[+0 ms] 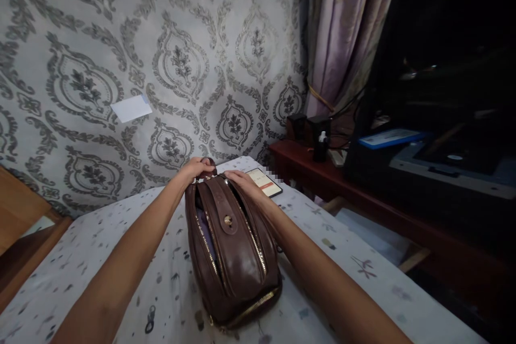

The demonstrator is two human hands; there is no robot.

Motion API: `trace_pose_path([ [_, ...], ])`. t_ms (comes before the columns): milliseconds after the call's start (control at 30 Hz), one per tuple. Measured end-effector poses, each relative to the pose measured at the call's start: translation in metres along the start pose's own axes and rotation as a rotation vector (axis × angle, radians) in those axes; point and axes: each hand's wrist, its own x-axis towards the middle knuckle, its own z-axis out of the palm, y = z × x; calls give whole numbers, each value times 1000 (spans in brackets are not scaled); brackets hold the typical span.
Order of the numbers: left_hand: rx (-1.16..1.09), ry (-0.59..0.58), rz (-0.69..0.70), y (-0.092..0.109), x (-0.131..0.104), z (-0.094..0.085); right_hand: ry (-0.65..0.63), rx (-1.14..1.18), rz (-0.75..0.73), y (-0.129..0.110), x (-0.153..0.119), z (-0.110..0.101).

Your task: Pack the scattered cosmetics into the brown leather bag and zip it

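Left hand (196, 167) gripping brown bag (231, 247) (far end), right hand (242, 180) flat on it

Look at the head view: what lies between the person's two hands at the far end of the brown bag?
In the head view, only the bag's looped strap end lies between the left hand and right hand; both rest on the bag.

Grey damask wallpaper (181, 59) fills the upper left of the frame, a white paper slip (131, 108) stuck on it. Mauve curtain (346, 27) hangs top centre-right. Dark red-brown shelf (322, 169) runs along the right, dim there. Patterned white bedsheet (100, 236) spreads across the bottom.
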Motion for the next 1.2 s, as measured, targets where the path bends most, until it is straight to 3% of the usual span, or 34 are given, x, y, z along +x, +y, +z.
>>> trace_pose_path([
  [333, -101, 37, 50, 4, -10, -5, -237, 31, 42, -26, -26, 0],
  [533, -96, 51, 74, 8, -15, -6, -163, 0, 141, -27, -25, -3],
  [867, -60, 32, 181, 14, -30, -2, -177, -87, 148, -27, -25, 1],
  [1200, 87, -22, 255, 18, -41, -9, -218, -141, -20, -34, -23, 4],
])
